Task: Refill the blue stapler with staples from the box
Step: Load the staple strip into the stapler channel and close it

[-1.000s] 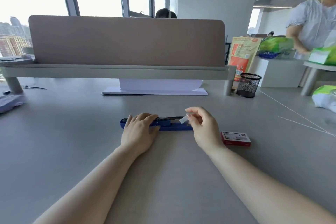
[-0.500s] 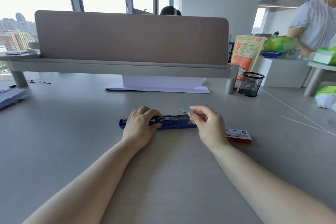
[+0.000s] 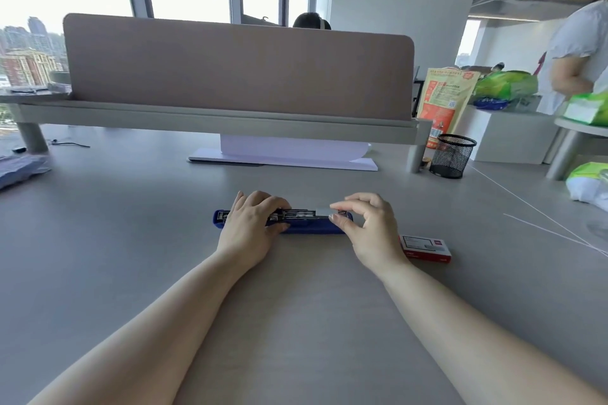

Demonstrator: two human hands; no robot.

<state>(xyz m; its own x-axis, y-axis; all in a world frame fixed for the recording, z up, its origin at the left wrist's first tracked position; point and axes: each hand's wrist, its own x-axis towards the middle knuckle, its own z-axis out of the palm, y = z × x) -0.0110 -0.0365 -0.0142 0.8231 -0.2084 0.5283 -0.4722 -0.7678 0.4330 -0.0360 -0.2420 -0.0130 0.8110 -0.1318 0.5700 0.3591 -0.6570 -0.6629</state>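
Note:
The blue stapler (image 3: pixel 311 226) lies flat and opened out on the grey desk, its metal staple channel facing up. My left hand (image 3: pixel 250 227) presses down on the stapler's left half and holds it. My right hand (image 3: pixel 368 223) pinches a short silver strip of staples (image 3: pixel 323 211) between thumb and forefinger, level with the right part of the channel. The small red and white staple box (image 3: pixel 426 248) lies on the desk just right of my right wrist.
A black mesh pen cup (image 3: pixel 452 156) stands at the back right beside a desk shelf leg. A brown divider panel (image 3: pixel 237 66) and a white monitor base (image 3: pixel 283 158) lie behind the stapler. A person (image 3: pixel 579 52) stands at the far right among bags.
My right hand has lowered the staple strip from above the stapler's right end and turned it flat, down onto the channel. My left hand stays on the stapler.

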